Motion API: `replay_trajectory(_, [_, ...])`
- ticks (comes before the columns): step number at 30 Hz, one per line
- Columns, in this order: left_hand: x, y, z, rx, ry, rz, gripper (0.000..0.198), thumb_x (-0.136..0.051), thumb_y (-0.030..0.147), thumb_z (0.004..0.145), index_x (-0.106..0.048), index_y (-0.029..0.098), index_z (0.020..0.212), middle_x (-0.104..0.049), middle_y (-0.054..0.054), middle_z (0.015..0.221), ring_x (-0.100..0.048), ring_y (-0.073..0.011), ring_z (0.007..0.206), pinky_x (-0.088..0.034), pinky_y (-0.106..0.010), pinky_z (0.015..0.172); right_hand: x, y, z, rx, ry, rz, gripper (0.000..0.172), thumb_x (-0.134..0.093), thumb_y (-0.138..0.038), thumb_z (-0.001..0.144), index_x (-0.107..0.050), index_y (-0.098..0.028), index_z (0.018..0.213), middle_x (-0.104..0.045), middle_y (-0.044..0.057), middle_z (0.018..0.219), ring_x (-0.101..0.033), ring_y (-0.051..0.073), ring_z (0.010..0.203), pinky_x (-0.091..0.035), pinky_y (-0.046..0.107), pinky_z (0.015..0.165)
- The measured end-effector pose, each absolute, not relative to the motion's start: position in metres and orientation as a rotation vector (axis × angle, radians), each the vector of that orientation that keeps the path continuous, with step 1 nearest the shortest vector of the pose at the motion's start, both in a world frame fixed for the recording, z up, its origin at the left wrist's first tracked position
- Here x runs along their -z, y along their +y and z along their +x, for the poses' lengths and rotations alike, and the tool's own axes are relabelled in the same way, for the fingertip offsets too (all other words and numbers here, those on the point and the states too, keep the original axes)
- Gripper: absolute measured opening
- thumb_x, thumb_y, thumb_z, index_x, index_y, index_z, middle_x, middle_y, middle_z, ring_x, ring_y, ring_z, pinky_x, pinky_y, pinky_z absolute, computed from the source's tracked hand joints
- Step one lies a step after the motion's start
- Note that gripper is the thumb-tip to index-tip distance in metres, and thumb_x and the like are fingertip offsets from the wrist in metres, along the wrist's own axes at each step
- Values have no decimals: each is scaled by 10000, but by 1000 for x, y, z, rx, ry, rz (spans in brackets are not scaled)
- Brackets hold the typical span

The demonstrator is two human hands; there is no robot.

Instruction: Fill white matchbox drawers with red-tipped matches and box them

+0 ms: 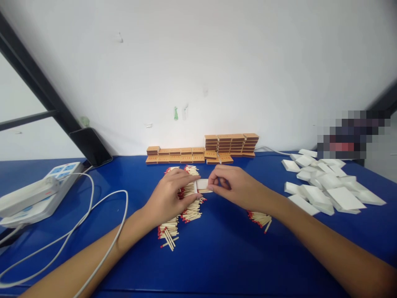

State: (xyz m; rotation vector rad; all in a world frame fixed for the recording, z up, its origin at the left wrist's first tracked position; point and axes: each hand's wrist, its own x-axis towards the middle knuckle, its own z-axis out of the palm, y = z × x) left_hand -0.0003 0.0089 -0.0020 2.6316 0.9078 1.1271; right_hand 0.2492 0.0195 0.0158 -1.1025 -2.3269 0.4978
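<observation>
Over the matchstick piles, my left hand (175,191) is closed around the left end of a small white matchbox tray (202,184), thumb in front and fingers behind. My right hand (231,184) has its fingers curled in a pinch at the tray's right end. A pale stick-like strip runs along the tray's front edge to the right thumb; what those fingers grip is hidden. Red-tipped matchsticks (191,216) lie in rows under and around my left hand. A smaller group of matchsticks (259,219) rests below my right forearm.
Orange-brown matchboxes (231,145) stand stacked along the wall. Several white trays (330,186) are heaped at the right of the blue table (223,256). At the left sit a power strip (40,198) and a white cable (93,207), which crosses my left forearm.
</observation>
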Motion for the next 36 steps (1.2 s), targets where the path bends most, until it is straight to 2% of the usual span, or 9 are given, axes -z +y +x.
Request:
replay_trajectory(4, [2, 11, -2, -1146, 925, 2649, 409, -803, 322, 923, -711, 206, 1305, -767, -96, 1089, -663, -265, 1031, -567, -468, 924, -31, 36, 276, -361, -2307, -1198, 166, -616, -346, 960, -687, -230, 865, -664, 27, 788, -561, 168, 692, -396, 308, 652])
replay_trajectory(8, [3, 12, -4, -1172, 977, 2658, 390, -802, 342, 923, -723, 216, 1283, -774, -92, 1073, -668, -272, 1024, -576, -466, 898, -29, 63, 308, -134, -2369, -1400, 146, -602, -296, 926, -680, -215, 833, -698, 65, 809, -601, 206, 737, -387, 335, 681])
replay_trajectory(15, [2, 13, -5, -1135, 945, 2726, 396, -791, 321, 933, -701, 219, 1305, -773, -92, 1119, -668, -275, 1038, -571, -470, 902, -1, 87, 324, -269, -2514, -1535, 124, -603, -249, 883, -712, -194, 861, -732, 60, 806, -614, 192, 702, -396, 307, 650])
replay_trajectory(23, [4, 13, -4, -1148, 913, 2754, 401, -778, 343, 945, -690, 212, 1314, -777, -83, 1097, -666, -275, 1055, -560, -469, 918, -2, 87, 325, -350, -2537, -1559, 122, -589, -201, 877, -709, -191, 853, -747, 68, 817, -642, 192, 703, -423, 305, 662])
replay_trajectory(32, [3, 12, -5, -1139, 908, 2769, 414, -793, 316, 930, -688, 212, 1317, -780, -78, 1100, -663, -275, 1058, -552, -453, 923, 8, 87, 324, -258, -2540, -1606, 113, -530, -235, 909, -605, -206, 830, -703, 62, 786, -584, 188, 666, -352, 311, 606])
replay_trajectory(36, [4, 13, -5, -1147, 893, 2786, 417, -791, 333, 933, -687, 192, 1312, -782, -86, 1086, -660, -278, 1048, -549, -456, 920, 6, 86, 325, -294, -2530, -1598, 117, -548, -253, 900, -601, -208, 805, -704, 60, 779, -594, 187, 666, -364, 305, 612])
